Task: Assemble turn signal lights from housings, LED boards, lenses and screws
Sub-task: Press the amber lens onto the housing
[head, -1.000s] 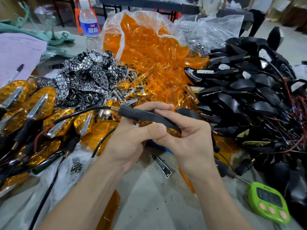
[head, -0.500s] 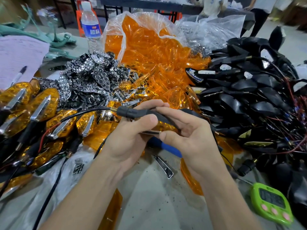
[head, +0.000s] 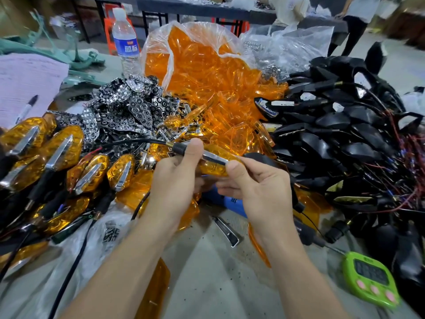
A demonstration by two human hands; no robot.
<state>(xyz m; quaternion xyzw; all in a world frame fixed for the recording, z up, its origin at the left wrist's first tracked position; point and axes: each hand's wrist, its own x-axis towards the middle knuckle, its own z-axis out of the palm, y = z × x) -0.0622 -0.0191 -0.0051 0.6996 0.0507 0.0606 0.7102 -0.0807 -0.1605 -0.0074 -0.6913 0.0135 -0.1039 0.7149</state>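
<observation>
Both hands hold one turn signal light with an amber lens, a chrome strip and a black stalk, just above the table's middle. My left hand grips its stalk end, thumb on top; a black cable runs left from there. My right hand pinches the lens end with thumb and fingers. Behind lie a bag of amber lenses, a heap of chrome LED boards and a pile of black housings with thin wires. Finished amber lights are stacked at the left.
A green timer lies at the front right. A loose chrome strip and a blue tool lie under my hands. A water bottle stands at the back, papers and a pen at the far left. People stand beyond.
The light has turned in my hands so its amber lens and chrome strip face up. My right thumb has shifted onto the lens end; both hands rose slightly.
</observation>
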